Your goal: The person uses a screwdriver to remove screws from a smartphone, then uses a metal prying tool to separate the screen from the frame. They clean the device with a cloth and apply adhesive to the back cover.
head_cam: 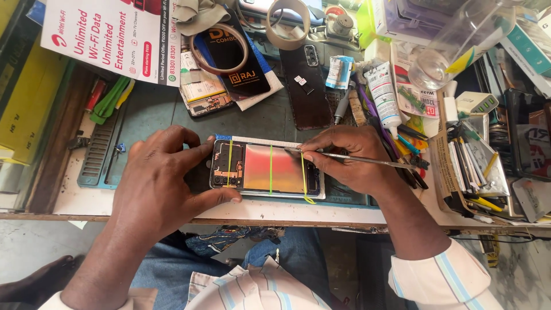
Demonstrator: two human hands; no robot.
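Left hand [158, 181] clamping the opened phone [267, 169] lengthwise along the counter's [287, 211] front edge, right hand [347, 158] fingers pinching tweezers [367, 159] at its right end.

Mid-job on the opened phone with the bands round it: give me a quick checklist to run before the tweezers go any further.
1. Left hand steadies the opened phone: ok.
2. Right hand grips the tweezers: ok.
3. Tweezer tip at the phone's upper right edge: ok.
4. Three yellow-green rubber bands seated: not ok, one loops off the lower edge.
5. Tip contact with parts: cannot tell.
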